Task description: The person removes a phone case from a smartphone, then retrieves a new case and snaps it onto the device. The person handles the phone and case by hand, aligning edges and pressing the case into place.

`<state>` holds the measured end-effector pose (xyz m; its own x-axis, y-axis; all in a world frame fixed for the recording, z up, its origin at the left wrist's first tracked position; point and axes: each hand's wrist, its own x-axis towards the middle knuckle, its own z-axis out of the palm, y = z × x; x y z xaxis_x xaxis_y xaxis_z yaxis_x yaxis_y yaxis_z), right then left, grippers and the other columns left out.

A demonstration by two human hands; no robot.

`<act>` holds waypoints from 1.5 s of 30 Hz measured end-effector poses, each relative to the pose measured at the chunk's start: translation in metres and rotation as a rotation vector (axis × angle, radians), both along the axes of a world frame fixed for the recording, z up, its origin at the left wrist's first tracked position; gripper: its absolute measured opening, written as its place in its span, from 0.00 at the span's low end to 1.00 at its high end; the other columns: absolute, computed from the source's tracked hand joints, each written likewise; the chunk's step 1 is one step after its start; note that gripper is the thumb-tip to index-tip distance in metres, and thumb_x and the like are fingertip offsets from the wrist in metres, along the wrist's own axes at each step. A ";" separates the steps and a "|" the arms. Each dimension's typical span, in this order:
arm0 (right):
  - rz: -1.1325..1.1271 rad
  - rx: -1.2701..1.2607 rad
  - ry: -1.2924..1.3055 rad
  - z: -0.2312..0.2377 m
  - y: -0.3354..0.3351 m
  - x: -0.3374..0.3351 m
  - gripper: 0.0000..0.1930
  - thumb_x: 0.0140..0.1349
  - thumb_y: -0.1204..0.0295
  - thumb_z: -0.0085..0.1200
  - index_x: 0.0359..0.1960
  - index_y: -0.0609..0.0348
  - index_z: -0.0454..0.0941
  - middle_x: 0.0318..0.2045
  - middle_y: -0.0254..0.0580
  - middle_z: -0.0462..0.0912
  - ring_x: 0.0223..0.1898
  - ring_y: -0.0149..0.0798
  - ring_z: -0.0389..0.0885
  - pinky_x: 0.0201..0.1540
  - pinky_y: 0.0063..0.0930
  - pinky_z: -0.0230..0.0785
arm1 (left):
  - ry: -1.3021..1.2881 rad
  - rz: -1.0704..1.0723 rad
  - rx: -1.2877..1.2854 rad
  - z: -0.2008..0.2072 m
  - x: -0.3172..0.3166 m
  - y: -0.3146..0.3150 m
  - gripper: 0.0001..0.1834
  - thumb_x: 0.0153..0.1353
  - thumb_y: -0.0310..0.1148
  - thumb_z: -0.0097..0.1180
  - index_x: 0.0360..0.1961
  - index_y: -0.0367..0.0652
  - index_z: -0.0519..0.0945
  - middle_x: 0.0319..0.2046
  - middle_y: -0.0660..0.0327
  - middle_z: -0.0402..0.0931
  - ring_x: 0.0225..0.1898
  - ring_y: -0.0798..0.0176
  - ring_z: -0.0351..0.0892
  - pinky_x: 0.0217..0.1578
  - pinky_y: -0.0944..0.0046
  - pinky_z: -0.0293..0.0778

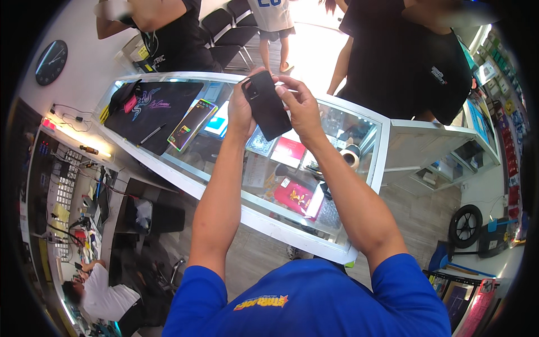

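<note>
Over the glass-topped display counter (297, 233), a black smartphone (270, 112) is held tilted, its back with the camera block facing up. My left hand (241, 112) grips it along the left side. At its upper right edge my right hand (304, 106) is closed, thumb and fingers against the phone. Left of my hands, a dark mat (163, 100) lies on the counter with a pen (152, 133) on it. A device with a rainbow-lit border (192, 124) rests near the mat's right edge.
Red boxes (288, 150) show through the glass. Two people in black shirts (393, 67) stand across the counter, with black chairs (227, 31) behind. A person in white (109, 289) sits at a cluttered workbench on the left. A black wheel (465, 226) leans at the right wall.
</note>
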<state>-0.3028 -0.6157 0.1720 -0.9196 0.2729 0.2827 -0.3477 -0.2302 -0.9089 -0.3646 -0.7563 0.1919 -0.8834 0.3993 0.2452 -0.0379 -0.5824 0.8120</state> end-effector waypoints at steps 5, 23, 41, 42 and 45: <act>0.246 -0.091 -0.371 -0.006 0.006 -0.006 0.34 0.79 0.44 0.46 0.63 0.68 0.75 0.54 0.45 0.83 0.48 0.34 0.84 0.51 0.29 0.79 | -0.093 -0.145 0.114 -0.006 -0.008 -0.008 0.30 0.78 0.46 0.36 0.66 0.31 0.73 0.61 0.46 0.80 0.60 0.52 0.82 0.64 0.52 0.78; 0.699 -0.375 -0.249 -0.002 0.005 -0.001 0.34 0.83 0.46 0.26 0.70 0.62 0.68 0.54 0.61 0.82 0.47 0.47 0.87 0.52 0.40 0.82 | 0.217 0.239 -0.272 -0.018 -0.023 -0.024 0.17 0.73 0.43 0.56 0.53 0.43 0.85 0.49 0.63 0.83 0.51 0.68 0.77 0.58 0.61 0.69; 0.542 -0.155 -0.297 -0.001 -0.005 0.003 0.29 0.81 0.45 0.39 0.57 0.62 0.76 0.42 0.44 0.84 0.40 0.34 0.86 0.44 0.29 0.80 | 0.696 0.722 -0.886 0.007 0.000 -0.017 0.25 0.62 0.53 0.71 0.43 0.40 0.82 0.44 0.57 0.74 0.53 0.52 0.67 0.56 0.53 0.68; 0.547 -0.151 -0.292 -0.002 -0.006 0.004 0.30 0.81 0.44 0.40 0.57 0.62 0.76 0.42 0.44 0.84 0.40 0.34 0.86 0.44 0.29 0.80 | 0.648 0.689 -0.841 0.006 0.000 -0.017 0.25 0.62 0.52 0.71 0.43 0.39 0.82 0.44 0.57 0.74 0.53 0.52 0.67 0.56 0.53 0.67; 0.555 -0.138 -0.286 -0.002 -0.008 0.005 0.30 0.79 0.43 0.44 0.58 0.62 0.77 0.42 0.44 0.85 0.41 0.34 0.85 0.45 0.29 0.79 | 0.514 0.581 -0.692 -0.001 -0.007 -0.019 0.20 0.63 0.47 0.68 0.41 0.39 0.81 0.43 0.57 0.76 0.50 0.55 0.71 0.49 0.56 0.71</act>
<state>-0.2979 -0.6239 0.1697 -0.9685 -0.2491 0.0013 0.1089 -0.4280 -0.8972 -0.3721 -0.7752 0.1905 -0.8386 0.1422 0.5259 0.5447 0.1994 0.8146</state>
